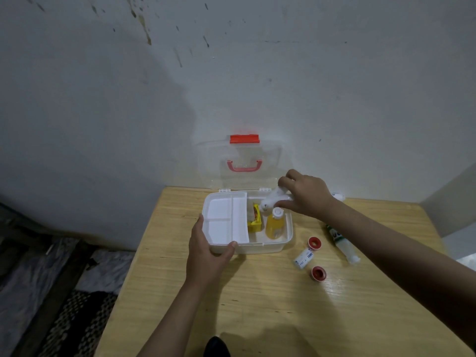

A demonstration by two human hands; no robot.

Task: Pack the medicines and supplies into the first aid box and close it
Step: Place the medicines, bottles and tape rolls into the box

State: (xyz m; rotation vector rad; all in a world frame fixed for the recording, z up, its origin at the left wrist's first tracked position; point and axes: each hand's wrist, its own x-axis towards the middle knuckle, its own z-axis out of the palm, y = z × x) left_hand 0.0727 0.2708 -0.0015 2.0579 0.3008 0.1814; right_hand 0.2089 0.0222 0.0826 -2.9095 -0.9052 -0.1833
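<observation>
Left hand (pixel 210 249) grips the box (pixel 273 247); right hand (pixel 305 195) clasps a white roll (pixel 270 200) (labels unreadable).

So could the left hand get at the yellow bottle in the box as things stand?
Probably yes. The left hand only steadies the box at its near left corner, and the lid stands open. The yellow bottle lies uncovered beside the tray, though the right hand hovers just above it.

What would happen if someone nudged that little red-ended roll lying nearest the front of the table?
The red-ended roll looks round and lies on its side on the smooth wooden table, so it would probably roll rather than slide. It seems small, likely light. The open first aid box is too far away to stop it.
</observation>
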